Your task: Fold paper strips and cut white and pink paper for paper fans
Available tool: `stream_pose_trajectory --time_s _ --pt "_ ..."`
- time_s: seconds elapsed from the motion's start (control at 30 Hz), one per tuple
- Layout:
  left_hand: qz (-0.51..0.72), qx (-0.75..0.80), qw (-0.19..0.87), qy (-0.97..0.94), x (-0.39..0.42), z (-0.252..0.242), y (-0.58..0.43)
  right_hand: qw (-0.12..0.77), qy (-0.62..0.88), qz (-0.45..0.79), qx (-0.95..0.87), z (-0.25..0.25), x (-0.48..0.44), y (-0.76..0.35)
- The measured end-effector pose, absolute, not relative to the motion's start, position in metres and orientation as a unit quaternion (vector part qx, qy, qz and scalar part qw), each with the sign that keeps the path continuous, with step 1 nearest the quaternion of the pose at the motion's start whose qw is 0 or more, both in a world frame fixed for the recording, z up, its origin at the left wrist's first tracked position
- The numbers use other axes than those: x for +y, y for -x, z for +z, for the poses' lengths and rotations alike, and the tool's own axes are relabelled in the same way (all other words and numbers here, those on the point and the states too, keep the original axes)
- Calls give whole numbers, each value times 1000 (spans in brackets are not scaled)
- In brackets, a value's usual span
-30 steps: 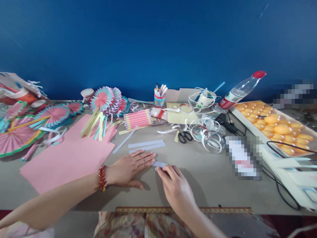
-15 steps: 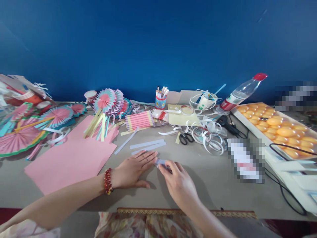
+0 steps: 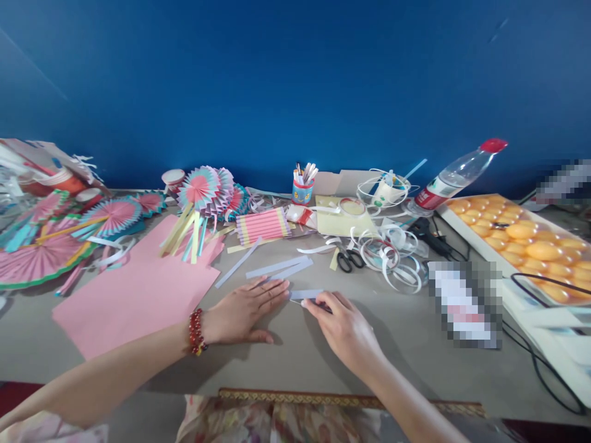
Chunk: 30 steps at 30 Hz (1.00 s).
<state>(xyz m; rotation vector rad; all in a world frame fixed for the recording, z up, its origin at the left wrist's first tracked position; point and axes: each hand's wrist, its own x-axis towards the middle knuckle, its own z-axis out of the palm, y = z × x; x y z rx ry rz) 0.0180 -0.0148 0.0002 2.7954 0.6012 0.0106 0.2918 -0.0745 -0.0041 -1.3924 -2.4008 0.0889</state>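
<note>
My left hand [image 3: 247, 311] lies flat on the table, fingers stretched and spread, with a red bead bracelet on the wrist. Its fingertips touch the left end of a short lavender paper strip [image 3: 305, 295]. Just past that strip's right end, my right hand [image 3: 344, 329] is closed in a pinch. Between its fingers shows part of a small dark thing [image 3: 324, 306], mostly hidden; I cannot make out its kind. More lavender paper strips [image 3: 272, 267] rest beyond my left fingers, and another strip [image 3: 237, 263] lies slanted. Left of my left hand are pink paper sheets [image 3: 133, 307].
Black-handled scissors [image 3: 349, 260] and curled white strips [image 3: 401, 271] lie behind my right hand. A glue gun [image 3: 431, 239], a tilted bottle [image 3: 455, 178] and a tray of orange balls [image 3: 521, 237] stand right. Folded paper fans [image 3: 108, 218] fill the left; a pen cup [image 3: 303, 189] stands at the back.
My right hand has moved a little to the right, away from my left fingers, so more of the short lavender strip shows. My left hand stays flat. The view has shifted slightly.
</note>
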Motion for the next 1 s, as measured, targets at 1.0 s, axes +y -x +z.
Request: stream_pose_trajectory --time_s 1.0 --pt "52 217 110 -969 14 12 5 169 473 62 -862 -4 -75 -264"
